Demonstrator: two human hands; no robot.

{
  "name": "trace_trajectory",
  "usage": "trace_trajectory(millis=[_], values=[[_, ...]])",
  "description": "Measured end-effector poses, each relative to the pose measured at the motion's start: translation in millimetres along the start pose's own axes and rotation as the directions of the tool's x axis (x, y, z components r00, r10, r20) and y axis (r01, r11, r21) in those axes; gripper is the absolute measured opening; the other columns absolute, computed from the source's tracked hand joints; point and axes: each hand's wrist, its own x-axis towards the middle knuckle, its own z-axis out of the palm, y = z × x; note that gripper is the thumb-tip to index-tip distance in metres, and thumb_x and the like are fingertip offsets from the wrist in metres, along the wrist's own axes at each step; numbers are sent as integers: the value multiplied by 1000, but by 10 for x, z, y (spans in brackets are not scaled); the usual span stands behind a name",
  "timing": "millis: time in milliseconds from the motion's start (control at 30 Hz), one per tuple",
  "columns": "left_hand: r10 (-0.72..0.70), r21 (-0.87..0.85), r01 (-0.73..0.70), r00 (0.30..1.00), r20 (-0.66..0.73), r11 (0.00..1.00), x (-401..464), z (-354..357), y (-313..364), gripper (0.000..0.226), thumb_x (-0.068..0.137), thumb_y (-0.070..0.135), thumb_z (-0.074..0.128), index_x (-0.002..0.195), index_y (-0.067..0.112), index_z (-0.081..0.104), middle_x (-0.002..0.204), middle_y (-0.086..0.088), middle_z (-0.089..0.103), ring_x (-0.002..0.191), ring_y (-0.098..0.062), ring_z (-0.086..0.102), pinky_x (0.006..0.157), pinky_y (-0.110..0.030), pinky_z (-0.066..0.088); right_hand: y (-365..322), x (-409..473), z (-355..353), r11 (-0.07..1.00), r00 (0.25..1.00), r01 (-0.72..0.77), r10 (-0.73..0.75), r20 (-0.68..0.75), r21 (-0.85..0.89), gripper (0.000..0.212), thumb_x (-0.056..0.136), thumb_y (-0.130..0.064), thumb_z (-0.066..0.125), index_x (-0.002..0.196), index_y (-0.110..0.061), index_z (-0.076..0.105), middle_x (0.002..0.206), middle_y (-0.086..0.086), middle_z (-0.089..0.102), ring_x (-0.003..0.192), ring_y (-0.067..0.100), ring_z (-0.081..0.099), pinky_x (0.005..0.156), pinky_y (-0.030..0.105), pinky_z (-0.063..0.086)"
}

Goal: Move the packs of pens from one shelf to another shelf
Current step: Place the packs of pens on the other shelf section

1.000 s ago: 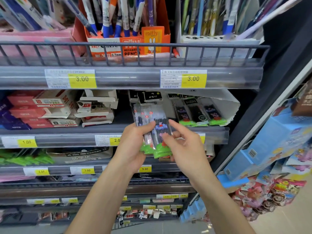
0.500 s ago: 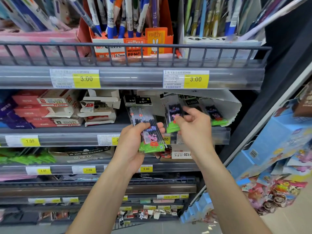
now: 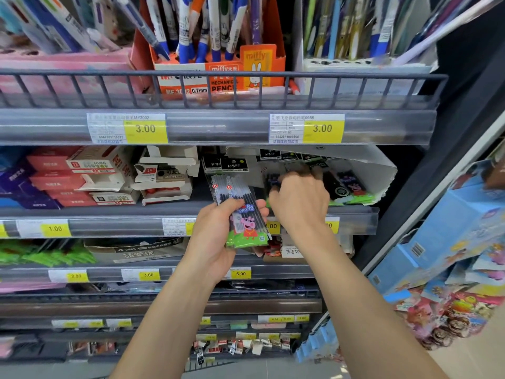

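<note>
Showing clear pen packs (image 3: 240, 212) – cartoon pig, green base

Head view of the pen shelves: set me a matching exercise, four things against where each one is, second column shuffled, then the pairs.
Things
1. left hand
2. right hand
3. orange pencil box
4. white torn carton

Places
A. on the top shelf behind the wire rail
B. holding the pen packs in front of the shelf edge
C. on the second shelf at the right end, with packs inside
D. reaching into the carton

Pairs: 1-B, 2-D, 3-A, 4-C
</note>
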Motion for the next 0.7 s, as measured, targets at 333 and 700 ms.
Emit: trace_trajectory(millis=[333,700], values=[[-35,-59,37,998,44,998,15,11,20,24,106,17,45,110,4,65,98,-22,80,84,-31,80,64,-44,67,134,-202,-123,894,999,2,-17,30,448,26,99,-32,54,108,-25,77,90,-2,75,95,21,62,84,36,47],[-3,57,1,999,37,998,71,17,-71,30,105,25,59,99,6,82,101,-21,80,80,-32,77,69,-42,59,157,-760,-276,427,894,-406,2,448,808,59,96,-14,68,149,-31,48,70,-11,65,54,10,63,51,26,52]])
